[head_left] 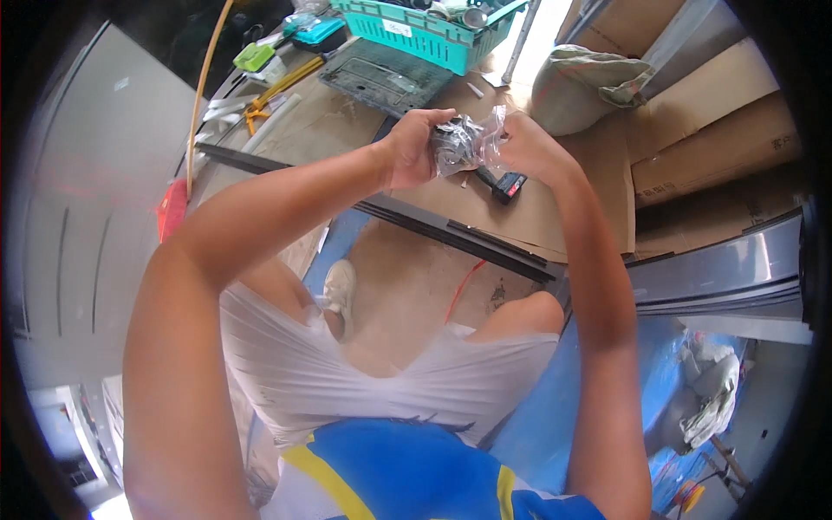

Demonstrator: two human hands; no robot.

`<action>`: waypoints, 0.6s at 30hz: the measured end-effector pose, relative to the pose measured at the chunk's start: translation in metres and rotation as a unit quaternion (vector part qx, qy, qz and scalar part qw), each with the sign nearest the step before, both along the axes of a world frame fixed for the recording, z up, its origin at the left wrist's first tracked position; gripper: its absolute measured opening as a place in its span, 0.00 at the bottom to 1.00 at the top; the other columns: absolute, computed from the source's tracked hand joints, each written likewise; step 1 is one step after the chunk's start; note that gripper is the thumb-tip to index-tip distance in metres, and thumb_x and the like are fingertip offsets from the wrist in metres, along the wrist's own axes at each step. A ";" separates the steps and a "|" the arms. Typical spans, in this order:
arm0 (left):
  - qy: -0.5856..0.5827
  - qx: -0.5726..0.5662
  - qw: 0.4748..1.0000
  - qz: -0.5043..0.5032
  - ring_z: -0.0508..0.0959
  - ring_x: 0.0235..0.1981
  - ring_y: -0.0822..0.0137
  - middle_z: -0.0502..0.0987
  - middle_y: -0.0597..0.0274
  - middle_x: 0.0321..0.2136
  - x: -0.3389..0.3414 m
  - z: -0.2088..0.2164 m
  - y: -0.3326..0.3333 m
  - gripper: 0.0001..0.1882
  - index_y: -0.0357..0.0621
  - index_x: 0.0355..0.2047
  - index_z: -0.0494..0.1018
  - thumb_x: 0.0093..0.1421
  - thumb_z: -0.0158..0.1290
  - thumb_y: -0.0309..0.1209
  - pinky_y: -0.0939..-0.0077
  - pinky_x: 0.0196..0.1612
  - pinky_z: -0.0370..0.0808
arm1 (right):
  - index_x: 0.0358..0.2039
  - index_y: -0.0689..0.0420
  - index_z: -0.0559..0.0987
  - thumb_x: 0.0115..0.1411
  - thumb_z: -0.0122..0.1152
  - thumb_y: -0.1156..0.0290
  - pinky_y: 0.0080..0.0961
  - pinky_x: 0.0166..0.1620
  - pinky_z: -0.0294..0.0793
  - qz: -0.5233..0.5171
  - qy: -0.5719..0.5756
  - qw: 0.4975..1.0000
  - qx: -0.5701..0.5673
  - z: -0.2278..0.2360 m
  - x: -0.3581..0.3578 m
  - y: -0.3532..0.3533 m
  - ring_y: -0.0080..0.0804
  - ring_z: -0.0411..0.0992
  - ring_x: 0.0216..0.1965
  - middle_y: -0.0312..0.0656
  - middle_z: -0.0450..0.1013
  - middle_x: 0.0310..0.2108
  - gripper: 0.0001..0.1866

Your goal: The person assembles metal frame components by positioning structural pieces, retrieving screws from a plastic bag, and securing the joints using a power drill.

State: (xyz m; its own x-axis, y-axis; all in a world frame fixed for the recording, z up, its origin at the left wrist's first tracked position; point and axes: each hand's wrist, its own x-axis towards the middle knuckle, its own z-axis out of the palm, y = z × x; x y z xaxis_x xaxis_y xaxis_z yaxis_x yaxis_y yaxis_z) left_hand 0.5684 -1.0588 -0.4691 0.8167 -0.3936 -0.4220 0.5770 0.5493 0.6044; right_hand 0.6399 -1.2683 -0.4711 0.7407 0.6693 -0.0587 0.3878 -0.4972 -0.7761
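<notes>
Between my two hands is a clear plastic bag with dark and silvery small parts inside, too blurred to name. My left hand grips the bag's full end, thumb on top. The fingers of my right hand are closed on the bag's loose, crinkled end at the right. Just below the bag, a power tool with a black battery lies on the cardboard, its upper part hidden behind the bag and my hand.
A dark metal rail crosses in front of my knees. Beyond it stand a teal crate of parts and a black plastic case. Yellow-handled tools lie at the left; a stuffed sack and cardboard boxes stand at the right.
</notes>
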 end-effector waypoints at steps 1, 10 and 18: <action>0.009 -0.008 1.000 0.018 0.82 0.44 0.52 0.80 0.50 0.45 0.007 0.001 0.003 0.19 0.38 0.49 0.70 0.72 0.38 0.41 0.53 0.55 0.77 | 0.37 0.65 0.84 0.50 0.76 0.61 0.30 0.32 0.73 -0.015 -0.011 1.000 0.016 -0.001 0.002 0.002 0.27 0.73 0.27 0.41 0.78 0.25 0.20; 0.016 -0.148 0.980 -0.135 0.76 0.56 0.50 0.75 0.48 0.54 0.051 -0.007 0.036 0.25 0.34 0.59 0.65 0.73 0.37 0.42 0.48 0.65 0.70 | 0.36 0.65 0.84 0.57 0.74 0.65 0.21 0.31 0.70 -0.152 0.118 0.973 0.128 0.007 0.007 0.018 0.16 0.67 0.27 0.32 0.77 0.27 0.15; -0.003 -0.159 0.975 -0.153 0.79 0.50 0.56 0.78 0.51 0.50 0.100 -0.023 0.074 0.26 0.35 0.58 0.68 0.73 0.37 0.44 0.50 0.60 0.72 | 0.38 0.67 0.82 0.53 0.73 0.71 0.21 0.33 0.74 -0.223 0.119 0.959 0.131 0.030 0.012 0.081 0.19 0.74 0.30 0.37 0.79 0.32 0.15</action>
State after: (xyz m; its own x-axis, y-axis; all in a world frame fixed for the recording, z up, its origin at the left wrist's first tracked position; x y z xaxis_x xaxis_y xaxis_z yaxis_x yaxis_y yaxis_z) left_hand 0.6687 -0.9846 -0.4919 0.6426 -0.7293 -0.2349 0.7404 0.5121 0.4354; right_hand 0.6524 -1.1872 -0.4410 0.9428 0.3049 -0.1348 -0.0212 -0.3487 -0.9370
